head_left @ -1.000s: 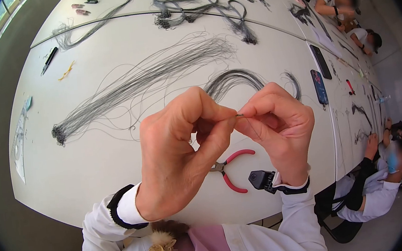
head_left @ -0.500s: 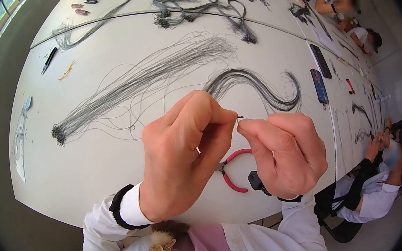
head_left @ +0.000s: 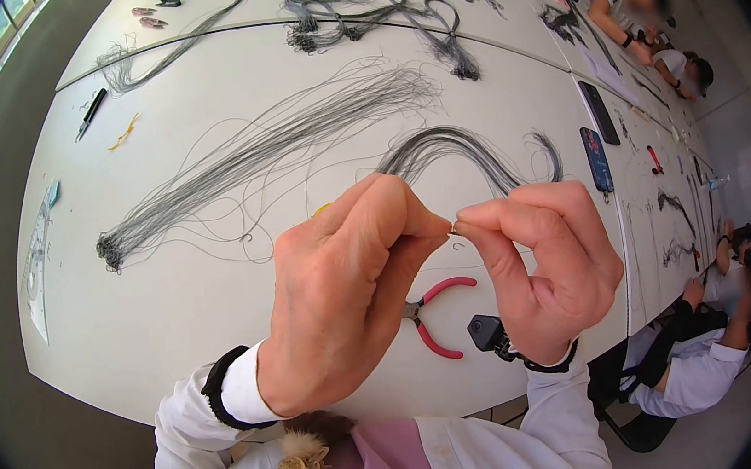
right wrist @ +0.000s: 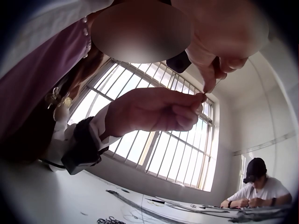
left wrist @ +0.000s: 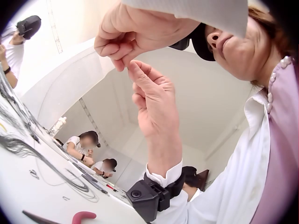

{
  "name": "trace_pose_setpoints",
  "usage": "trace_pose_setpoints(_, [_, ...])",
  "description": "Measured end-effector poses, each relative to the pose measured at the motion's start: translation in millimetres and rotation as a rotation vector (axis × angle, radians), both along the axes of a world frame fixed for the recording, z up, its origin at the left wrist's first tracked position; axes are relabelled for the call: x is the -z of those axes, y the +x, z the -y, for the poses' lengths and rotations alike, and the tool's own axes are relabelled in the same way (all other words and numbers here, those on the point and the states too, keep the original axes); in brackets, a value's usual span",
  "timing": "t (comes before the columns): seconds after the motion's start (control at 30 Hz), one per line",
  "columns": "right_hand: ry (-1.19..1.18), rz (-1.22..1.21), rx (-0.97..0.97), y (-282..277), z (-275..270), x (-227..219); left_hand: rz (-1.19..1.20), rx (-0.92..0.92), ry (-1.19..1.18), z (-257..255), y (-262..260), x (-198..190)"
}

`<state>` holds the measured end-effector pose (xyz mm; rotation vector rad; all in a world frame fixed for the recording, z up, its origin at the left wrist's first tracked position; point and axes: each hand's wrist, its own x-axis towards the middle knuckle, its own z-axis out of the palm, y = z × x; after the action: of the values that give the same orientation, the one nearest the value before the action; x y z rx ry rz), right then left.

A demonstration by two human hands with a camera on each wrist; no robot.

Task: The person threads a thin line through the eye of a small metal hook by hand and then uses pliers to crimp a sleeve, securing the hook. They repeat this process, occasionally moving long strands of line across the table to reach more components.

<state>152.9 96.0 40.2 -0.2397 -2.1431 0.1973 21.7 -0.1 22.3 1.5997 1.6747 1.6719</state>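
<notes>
My left hand (head_left: 349, 284) pinches a thin dark strand (head_left: 455, 230) between thumb and forefinger. Opposite it, my right hand (head_left: 554, 256) pinches the same strand, and the two sets of fingertips nearly meet. In the left wrist view both hands are raised above the table, the right hand (left wrist: 156, 98) upright with its other fingers curled. A short length of the strand (right wrist: 218, 82) shows between the hands in the right wrist view; the fingertips hide the rest. Pliers with red handles (head_left: 454, 353) lie under the hands, their jaws partly behind the left hand.
A long bundle of grey strands (head_left: 264, 150) lies beyond my hands, and a curved bundle (head_left: 453, 142) sits behind the right hand. More bundles (head_left: 324, 27), a black tool (head_left: 91, 114), a yellow tie (head_left: 125, 133) and phones (head_left: 597, 161) are farther off. People sit at the right.
My right hand first rolled over to show its back, then turned again and shifted right, still at the left fingertips. The left hand moved slightly right, and the pliers stayed put.
</notes>
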Motion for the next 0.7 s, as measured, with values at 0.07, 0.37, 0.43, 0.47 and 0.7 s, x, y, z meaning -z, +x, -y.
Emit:
trace_pose_setpoints(0.07, [-0.087, 0.02, -0.01, 0.4, 0.3, -1.9, -0.006, 0.005, 0.001, -0.2, 0.3, 0.3])
trace_pose_setpoints(0.37, [-0.437, 0.047, -0.054, 2.9, -2.7, -1.4, -0.048, -0.003, 0.017, -0.6, 0.6, 0.3])
trace_pose_setpoints(0.43, [-0.463, 0.069, -0.066, 3.2, -5.8, -3.2, -0.054, -0.003, 0.023, -0.9, 0.4, 0.5])
trace_pose_setpoints(0.47, [-0.49, 0.09, -0.078, 3.1, -6.8, -3.8, -0.061, -0.004, 0.029, -1.0, 0.3, 0.7])
trace_pose_setpoints(0.7, [-0.751, 0.046, -0.192, 1.5, -11.5, 6.0, 0.027, 0.021, -0.028, 2.1, -0.6, -0.2])
